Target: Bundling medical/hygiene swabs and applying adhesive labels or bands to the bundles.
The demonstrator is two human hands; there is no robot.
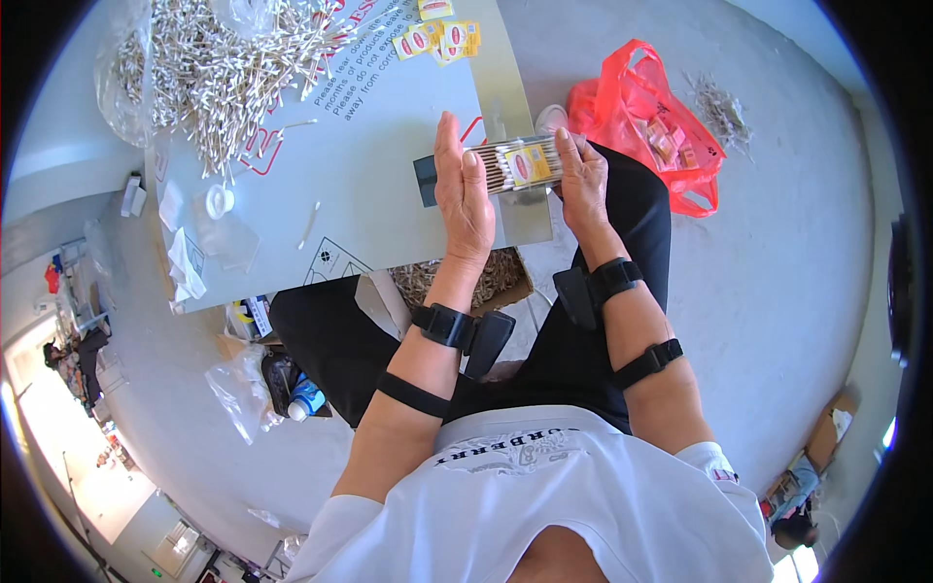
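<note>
Swab pack (528,165), long axis crosswise; your left fingers (448,138) straight at its left end, right fingers (568,152) gripping its right.

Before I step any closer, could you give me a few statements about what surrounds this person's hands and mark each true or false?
1. A clear pack of slim, white-tipped cotton swabs spans between the left hand and right hand. True.
2. The pack's small rectangular label is blue. False: it is yellow and white with a red oval.
3. A big heap of loose white-tipped swabs is on the pale grey table. True.
4. The thin, glossy red plastic bag sits on the table. False: it is off the table, to its right.
5. Black straps circle both forearms. True.
</note>
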